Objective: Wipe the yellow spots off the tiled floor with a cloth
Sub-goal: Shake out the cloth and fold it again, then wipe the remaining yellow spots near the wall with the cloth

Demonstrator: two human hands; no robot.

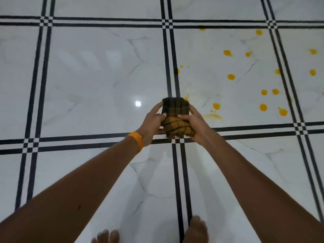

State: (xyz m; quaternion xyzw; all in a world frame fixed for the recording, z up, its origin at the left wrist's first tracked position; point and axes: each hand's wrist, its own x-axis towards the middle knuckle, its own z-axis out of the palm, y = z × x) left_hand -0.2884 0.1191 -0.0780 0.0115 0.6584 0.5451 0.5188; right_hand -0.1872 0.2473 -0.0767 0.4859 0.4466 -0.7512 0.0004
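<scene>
You hold a folded checked cloth [177,118] above the tiled floor [91,81], left hand [152,122] gripping its left side and right hand [194,124] its right. An orange wristband [136,141] sits on your left wrist. Yellow spots [231,76] are scattered over the tile ahead and right of the cloth, with a smear [213,116] just beside your right hand. Two bare feet [196,230] stand at the bottom edge.

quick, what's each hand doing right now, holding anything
Left hand: closed on the left side of the folded plaid cloth.
Right hand: closed on the right side of the same cloth, held up above the floor.
</scene>
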